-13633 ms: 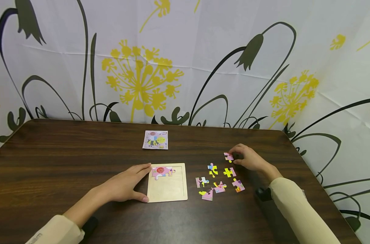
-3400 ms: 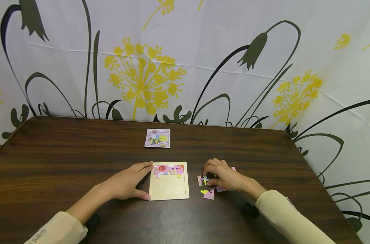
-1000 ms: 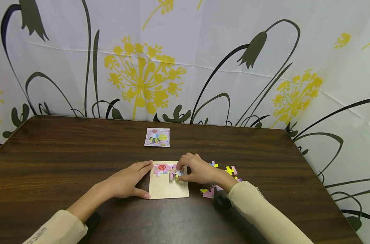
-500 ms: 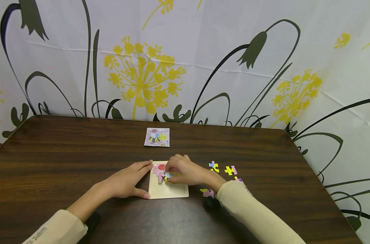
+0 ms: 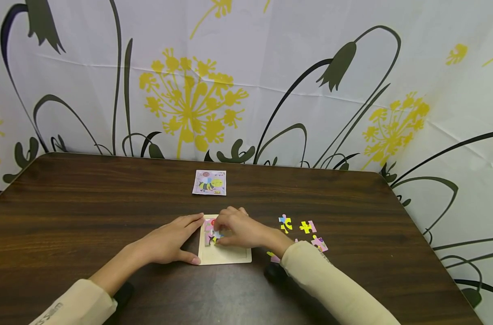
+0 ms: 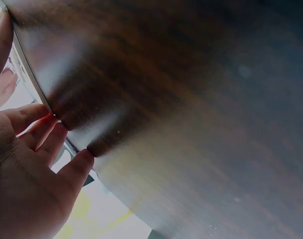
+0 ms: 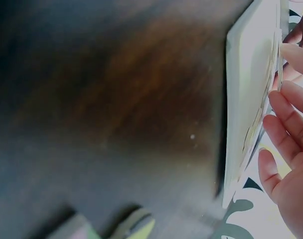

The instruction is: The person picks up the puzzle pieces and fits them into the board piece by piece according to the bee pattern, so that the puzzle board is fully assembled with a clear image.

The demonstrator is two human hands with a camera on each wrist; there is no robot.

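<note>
My right hand point(image 5: 240, 228) pinches a pink, white and yellow jigsaw piece point(image 5: 210, 238) between thumb and fingers, at the left side of a shallow wooden puzzle tray point(image 5: 224, 258). That piece lies just below a row of pink jigsaw pieces point(image 5: 208, 224) along the tray's far edge, most of which the right hand hides. My left hand point(image 5: 165, 243) rests at the tray's left edge, thumb and fingers spread. In the left wrist view, the left hand's fingertips point(image 6: 84, 155) touch the table by the tray's rim. The right wrist view shows the tray point(image 7: 243, 94) nearly edge-on.
Several loose jigsaw pieces lie right of the tray, among them a blue and yellow one point(image 5: 286, 223), a yellow and pink one point(image 5: 308, 226) and a pink one point(image 5: 319, 243). Others are partly behind the right forearm. A bee picture card point(image 5: 209, 183) lies beyond the tray.
The top row gained a piece after the earliest frame. My right hand then took another piece from the loose ones and carried it left across the tray. The left hand stayed at the rim.
</note>
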